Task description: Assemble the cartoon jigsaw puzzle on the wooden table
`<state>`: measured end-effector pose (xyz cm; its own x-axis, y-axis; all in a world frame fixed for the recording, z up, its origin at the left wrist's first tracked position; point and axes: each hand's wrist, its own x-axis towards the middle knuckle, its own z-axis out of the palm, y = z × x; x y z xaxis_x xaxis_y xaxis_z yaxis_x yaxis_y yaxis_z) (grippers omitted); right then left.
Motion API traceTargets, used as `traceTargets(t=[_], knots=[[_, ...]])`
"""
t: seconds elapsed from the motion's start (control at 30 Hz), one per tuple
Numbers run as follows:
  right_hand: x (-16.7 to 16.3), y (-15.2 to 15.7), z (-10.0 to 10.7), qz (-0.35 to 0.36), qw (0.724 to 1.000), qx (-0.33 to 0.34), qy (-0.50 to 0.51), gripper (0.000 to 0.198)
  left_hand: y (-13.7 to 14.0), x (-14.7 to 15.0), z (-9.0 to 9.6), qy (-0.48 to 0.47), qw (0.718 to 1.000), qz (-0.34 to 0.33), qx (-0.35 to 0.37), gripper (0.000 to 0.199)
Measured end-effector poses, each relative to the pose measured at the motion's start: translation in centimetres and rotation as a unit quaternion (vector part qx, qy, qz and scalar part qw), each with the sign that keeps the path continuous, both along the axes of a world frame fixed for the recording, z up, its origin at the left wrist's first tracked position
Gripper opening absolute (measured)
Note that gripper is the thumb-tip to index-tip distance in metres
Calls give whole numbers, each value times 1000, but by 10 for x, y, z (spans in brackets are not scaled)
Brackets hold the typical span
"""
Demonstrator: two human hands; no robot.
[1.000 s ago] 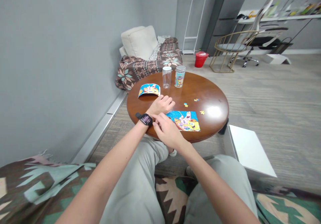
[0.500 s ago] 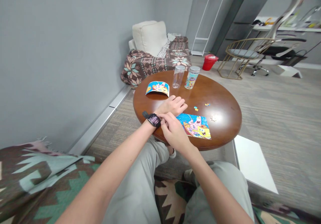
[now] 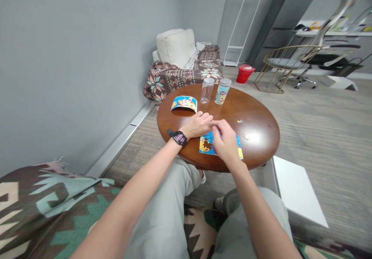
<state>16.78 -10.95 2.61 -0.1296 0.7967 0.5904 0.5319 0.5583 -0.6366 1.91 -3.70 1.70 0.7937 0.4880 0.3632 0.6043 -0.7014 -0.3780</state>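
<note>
My left hand (image 3: 200, 125), with a black smartwatch (image 3: 179, 138) on its wrist, lies over the back edge of a cartoon jigsaw puzzle (image 3: 202, 148). Its fingers are curled, the tips hidden. Meeting them is my right hand (image 3: 225, 139), above the puzzle with thumb and fingers pinched. Whatever either hand holds is hidden. Brown tabletop shows through a gap in the puzzle's left part. Two loose spots of puzzle pieces lie to the right: a coloured piece (image 3: 240, 121) and pale pieces (image 3: 247, 137).
Farther back on the round wooden table (image 3: 261, 123) stand a clear jar (image 3: 207, 91) and a printed jar (image 3: 222, 92). A curved picture card (image 3: 185, 102) rests at the left. Beyond are a covered sofa (image 3: 180, 75), a red bin (image 3: 244, 74) and a gold-framed chair (image 3: 286, 63).
My right hand has left the watch and moved right, to my left fingertips. The puzzle's left part now shows. A small blue-yellow piece near the puzzle's back edge is out of sight.
</note>
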Motion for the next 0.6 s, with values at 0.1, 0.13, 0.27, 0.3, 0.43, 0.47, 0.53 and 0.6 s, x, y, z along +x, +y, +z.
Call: traceTargets(t=[0.1,0.13,0.27,0.3,0.43,0.47,0.53,0.6], knots=[[51,18,-10,-114,993,11,31,22,0,-3,0,-34,998,19,39,20],[69,24,-15,-155,987,12,32,22,0,-4,0,-52,997,33,46,19],[124,34,-41,-247,968,-36,-7,29,3,-12,0,-106,990,88,12,19],[132,35,-46,-246,968,-54,-20,32,5,-14,0,-114,989,91,-4,19],[144,33,-57,-210,972,-89,-58,30,9,-19,-2,-129,983,99,-85,21],[144,32,-58,-199,974,-92,-65,28,10,-20,-3,-126,981,96,-110,22],[142,30,-57,-175,976,-98,-81,25,11,-20,-4,-119,977,87,-154,23],[140,30,-54,-159,976,-106,-100,23,11,-20,-4,-124,972,86,-183,25]])
